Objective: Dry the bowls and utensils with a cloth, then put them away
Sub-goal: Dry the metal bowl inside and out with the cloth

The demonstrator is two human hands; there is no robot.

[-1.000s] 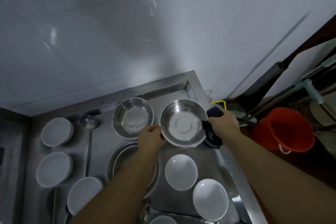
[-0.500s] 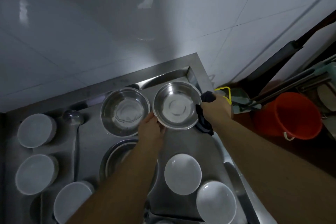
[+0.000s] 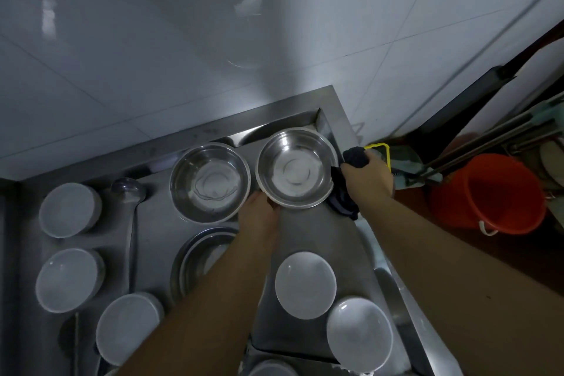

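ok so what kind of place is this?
Probably a kitchen wash-up corner, possibly a commercial one: a stainless steel counter against a white tiled wall, covered with steel bowls and white bowls, plus an orange bucket and long-handled tools on the floor beside it.

Steel pan (image 3: 198, 256) half covered by the left forearm. Left hand's (image 3: 258, 212) fingertips tucked under the rim of the right steel bowl (image 3: 294, 172), grip not readable. Dark cloth (image 3: 346, 192) mostly buried in the right hand (image 3: 367, 175) and behind the bowl. White bowl (image 3: 271, 369) at bottom edge cropped. Ladle (image 3: 128, 189) handle lost in shadow lower down. Yellow-rimmed object (image 3: 383, 149) behind right hand unidentifiable.
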